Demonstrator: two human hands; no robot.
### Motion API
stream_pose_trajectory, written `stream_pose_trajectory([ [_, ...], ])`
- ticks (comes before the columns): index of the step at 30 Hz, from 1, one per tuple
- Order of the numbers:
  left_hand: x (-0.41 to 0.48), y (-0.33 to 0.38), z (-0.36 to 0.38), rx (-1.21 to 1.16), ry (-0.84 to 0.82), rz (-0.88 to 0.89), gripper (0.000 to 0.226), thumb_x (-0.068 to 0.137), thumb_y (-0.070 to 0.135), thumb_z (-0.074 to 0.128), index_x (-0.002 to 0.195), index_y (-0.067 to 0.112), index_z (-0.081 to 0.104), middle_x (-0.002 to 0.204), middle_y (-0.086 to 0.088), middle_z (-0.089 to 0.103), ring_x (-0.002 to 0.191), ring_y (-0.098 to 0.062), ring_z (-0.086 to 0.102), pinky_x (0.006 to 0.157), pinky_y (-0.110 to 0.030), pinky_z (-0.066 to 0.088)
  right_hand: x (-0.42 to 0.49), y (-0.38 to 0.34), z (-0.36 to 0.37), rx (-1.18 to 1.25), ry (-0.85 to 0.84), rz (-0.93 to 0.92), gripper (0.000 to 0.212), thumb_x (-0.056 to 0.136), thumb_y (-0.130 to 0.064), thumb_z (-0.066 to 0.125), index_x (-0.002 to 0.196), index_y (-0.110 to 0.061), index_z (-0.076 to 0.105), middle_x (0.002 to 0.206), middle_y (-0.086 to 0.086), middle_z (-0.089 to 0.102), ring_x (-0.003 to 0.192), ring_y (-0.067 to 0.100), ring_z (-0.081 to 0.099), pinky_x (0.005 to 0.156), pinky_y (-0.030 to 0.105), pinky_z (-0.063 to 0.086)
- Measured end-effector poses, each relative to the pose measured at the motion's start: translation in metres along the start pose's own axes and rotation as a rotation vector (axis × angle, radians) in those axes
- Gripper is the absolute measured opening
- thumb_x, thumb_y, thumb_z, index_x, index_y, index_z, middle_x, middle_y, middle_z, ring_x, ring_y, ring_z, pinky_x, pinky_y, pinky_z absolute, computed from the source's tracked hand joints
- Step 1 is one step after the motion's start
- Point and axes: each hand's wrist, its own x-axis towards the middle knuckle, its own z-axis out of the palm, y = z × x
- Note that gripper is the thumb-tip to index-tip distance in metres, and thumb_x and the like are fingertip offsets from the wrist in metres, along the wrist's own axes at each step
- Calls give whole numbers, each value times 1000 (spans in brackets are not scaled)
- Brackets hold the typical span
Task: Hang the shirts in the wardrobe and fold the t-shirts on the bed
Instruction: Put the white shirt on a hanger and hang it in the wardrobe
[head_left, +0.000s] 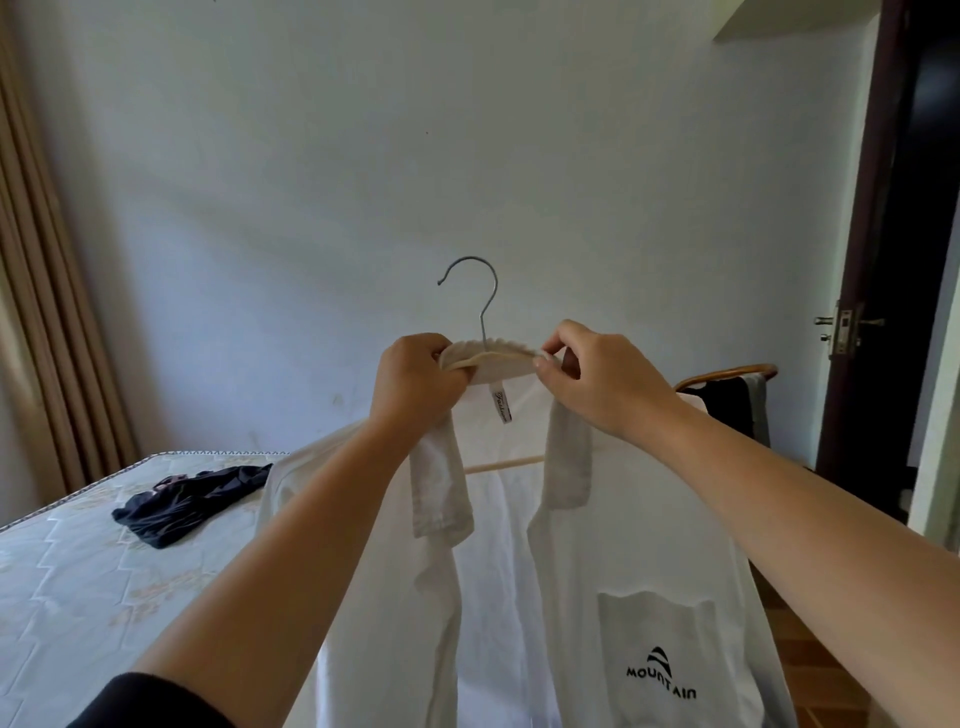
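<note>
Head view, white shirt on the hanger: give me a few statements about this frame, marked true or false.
1. The left hand and the right hand both hold the white shirt at its collar. True.
2. The hanger is hooked on a wardrobe rail. False: its hook is free, caught on nothing.
3. A dark garment lies on the bed. True.
4. The shirt's pocket is plain. False: it bears a printed "MOUNTAIN" logo.
</note>
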Motion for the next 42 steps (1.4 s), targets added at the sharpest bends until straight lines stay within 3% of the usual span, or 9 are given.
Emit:
stream_pose_trajectory([
  [5,8,7,-6,-9,92,-5,23,82,17,66,62,8,59,54,1,49,55,-15,45,50,-25,32,8,19,-6,-75,6,27,25,98,-28,43,111,-13,59,106,6,53,102,23,49,90,38,39],
  [11,9,14,1,52,117,-1,35,84,18,59,54,15,42,52,1,41,55,-19,40,49,-26,27,6,34,-7,-46,17,95,32,98,-28,45,68,-21,37,69,-7,43,73,21,44,67,31,27],
  [16,7,7,-2,37,-142,15,45,93,42,50,60,15,37,57,1,38,55,-17,37,54,-30,27,3,44,-6,-195,112,126,22,98,-23,41,78,-14,42,79,6,49,81,31,50,69,35,32],
  [21,8,-10,-17,40,-313,33,29,95,33,50,74,15,58,70,2,54,64,-12,48,58,-20,38,3,55,-18,-241,157,192,19,99,-23,40,81,-15,43,84,9,51,84,31,51,69,33,28],
  [29,37,16,4,154,-37,120,31,93,30,56,76,4,55,63,-2,49,65,-22,46,53,-29,31,32,52,-62,-158,-36,292,25,94,-40,50,91,-16,51,88,4,54,90,28,53,69,31,32],
  [33,77,62,-13,122,285,269,27,95,29,51,80,8,54,76,-7,52,72,-23,45,63,-31,27,79,29,-104,-198,308,188,28,96,-37,47,87,-12,57,96,16,60,94,34,55,70,31,29],
  [35,90,68,-24,191,172,273,29,96,29,50,75,9,53,76,-8,52,75,-25,47,65,-32,31,89,21,-113,-275,288,136,28,97,-33,47,76,-14,51,99,20,61,94,35,55,68,31,28],
  [38,89,48,-22,423,-156,170,39,96,32,49,63,12,46,68,-6,50,80,-29,54,64,-30,33,78,26,-99,-395,-54,187,37,97,-31,47,65,-14,48,80,14,56,90,32,56,60,32,28],
  [42,95,67,-35,295,143,246,32,97,33,48,71,13,49,73,-6,51,76,-27,50,64,-32,33,89,17,-104,-383,303,155,24,98,-30,44,84,-13,56,100,18,61,99,35,57,70,33,32],
])
